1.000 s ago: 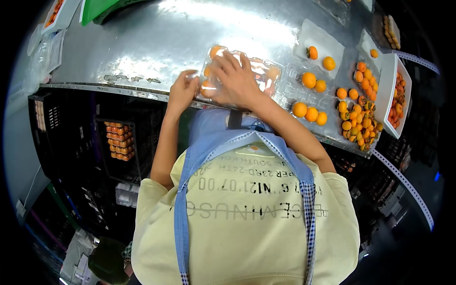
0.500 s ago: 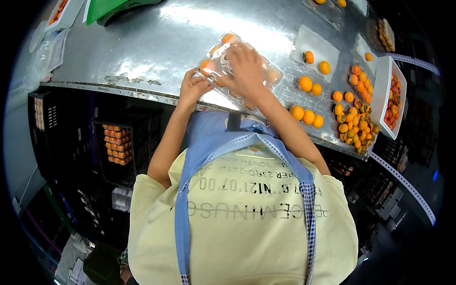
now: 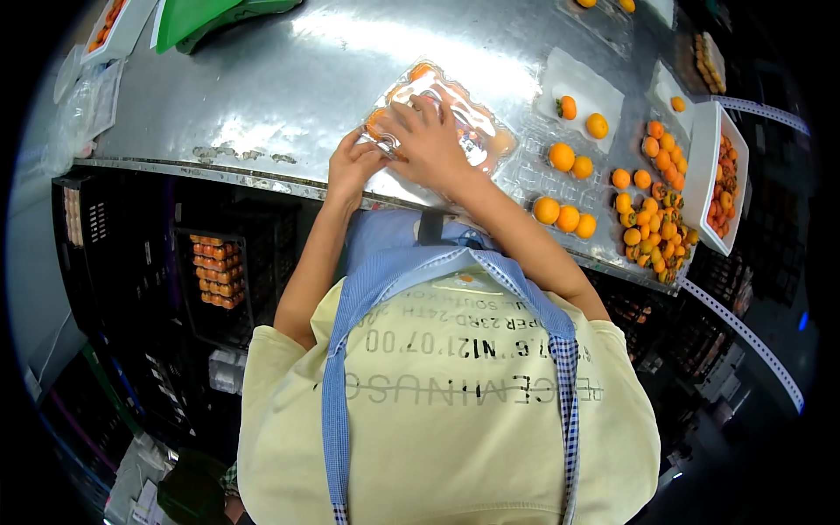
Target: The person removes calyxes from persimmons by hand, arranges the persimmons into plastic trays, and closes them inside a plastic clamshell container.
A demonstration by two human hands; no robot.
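A clear plastic pack of orange fruit (image 3: 486,118) lies at an angle on the metal table, its lid over the fruit and a printed label partly visible. My left hand (image 3: 354,166) grips the pack's near left corner, thumb and fingers pinched on the edge. Across the lid's left half rests my right hand (image 3: 429,149), its fingers spread and touching the plastic. To the right, a clear open tray (image 3: 529,179) holds several loose orange fruits (image 3: 568,218).
Orange fruits are heaped (image 3: 652,232) near the table's right end, beside a white box of fruit (image 3: 716,175). White liners (image 3: 582,79) lie at the back right. A green container (image 3: 197,19) stands at the back left. Below the edge, a dark crate holds packed fruit (image 3: 219,271).
The pack has turned from nearly square with the table edge to an angle. My right hand has moved left over the lid, uncovering the label.
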